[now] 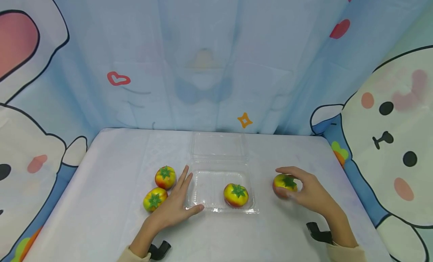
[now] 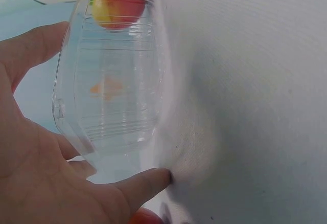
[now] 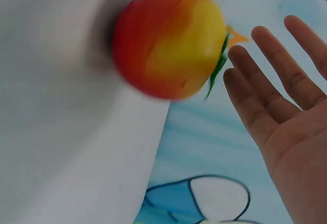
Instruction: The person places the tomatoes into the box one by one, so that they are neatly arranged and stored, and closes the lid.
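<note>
A clear plastic clamshell box [image 1: 208,190] lies with its lid folded back, holding one red-and-yellow tomato [image 1: 236,195] with a green leafy top. My left hand [image 1: 174,203] spreads its fingers at the box's left side, the thumb by the near rim. In the left wrist view, a fingertip of that hand [image 2: 56,162] meets the cloth. Two more tomatoes, one farther back [image 1: 165,177] and one nearer [image 1: 155,199], sit just left of it. On the right, my right hand [image 1: 311,190] curves around another tomato [image 1: 285,183]; the right wrist view shows its fingers [image 3: 286,75] extended, apart from that tomato [image 3: 168,42].
A white cloth [image 1: 111,179] covers the table. Behind it hangs a blue curtain [image 1: 209,115] printed with cartoon animals. The transparent lid [image 1: 219,145] reaches toward the table's back edge. Black wrist mounts [image 1: 318,233] sit below the forearms.
</note>
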A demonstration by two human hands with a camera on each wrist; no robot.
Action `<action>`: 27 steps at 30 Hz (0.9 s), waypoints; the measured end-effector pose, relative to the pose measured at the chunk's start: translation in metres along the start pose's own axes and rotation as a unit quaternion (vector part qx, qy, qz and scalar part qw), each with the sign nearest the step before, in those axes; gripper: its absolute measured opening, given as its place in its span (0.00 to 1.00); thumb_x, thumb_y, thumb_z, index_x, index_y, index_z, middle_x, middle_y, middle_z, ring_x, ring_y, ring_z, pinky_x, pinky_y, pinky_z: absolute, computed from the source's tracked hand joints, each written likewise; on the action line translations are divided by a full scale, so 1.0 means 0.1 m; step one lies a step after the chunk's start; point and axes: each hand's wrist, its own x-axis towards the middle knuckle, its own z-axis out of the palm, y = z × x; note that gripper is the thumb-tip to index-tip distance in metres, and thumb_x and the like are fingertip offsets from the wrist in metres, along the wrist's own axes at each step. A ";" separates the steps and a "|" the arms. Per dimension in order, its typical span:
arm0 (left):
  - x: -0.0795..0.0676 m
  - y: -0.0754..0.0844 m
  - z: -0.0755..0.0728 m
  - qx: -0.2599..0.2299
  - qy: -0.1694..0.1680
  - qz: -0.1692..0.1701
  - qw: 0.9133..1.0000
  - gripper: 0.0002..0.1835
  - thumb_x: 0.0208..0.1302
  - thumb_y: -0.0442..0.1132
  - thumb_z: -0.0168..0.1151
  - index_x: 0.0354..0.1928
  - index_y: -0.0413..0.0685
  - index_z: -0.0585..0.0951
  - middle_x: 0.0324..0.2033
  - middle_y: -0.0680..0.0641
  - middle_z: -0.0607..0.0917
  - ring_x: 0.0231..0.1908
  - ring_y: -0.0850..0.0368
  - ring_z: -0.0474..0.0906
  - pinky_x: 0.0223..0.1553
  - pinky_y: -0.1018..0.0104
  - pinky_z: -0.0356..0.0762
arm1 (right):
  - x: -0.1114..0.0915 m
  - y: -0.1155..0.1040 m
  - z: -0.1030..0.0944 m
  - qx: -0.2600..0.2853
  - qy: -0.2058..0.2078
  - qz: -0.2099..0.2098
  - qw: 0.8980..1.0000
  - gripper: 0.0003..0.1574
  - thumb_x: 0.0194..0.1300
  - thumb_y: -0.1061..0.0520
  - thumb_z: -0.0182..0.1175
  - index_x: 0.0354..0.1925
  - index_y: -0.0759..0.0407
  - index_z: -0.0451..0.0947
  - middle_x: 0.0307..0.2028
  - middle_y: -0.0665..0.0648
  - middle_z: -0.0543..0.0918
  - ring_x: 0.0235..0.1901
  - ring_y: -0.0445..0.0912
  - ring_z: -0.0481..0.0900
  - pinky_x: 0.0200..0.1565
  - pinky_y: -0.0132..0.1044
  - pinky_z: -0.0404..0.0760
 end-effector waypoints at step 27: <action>0.01 -0.03 0.00 -0.002 -0.004 0.001 1.000 0.58 0.67 0.60 0.70 0.86 0.45 0.48 0.87 0.52 0.32 0.87 0.42 0.40 0.79 0.33 0.59 | -0.13 0.52 0.05 0.006 -0.021 0.040 0.999 0.45 0.62 0.51 0.78 0.72 0.61 0.72 0.68 0.68 0.79 0.59 0.64 0.82 0.53 0.57 0.89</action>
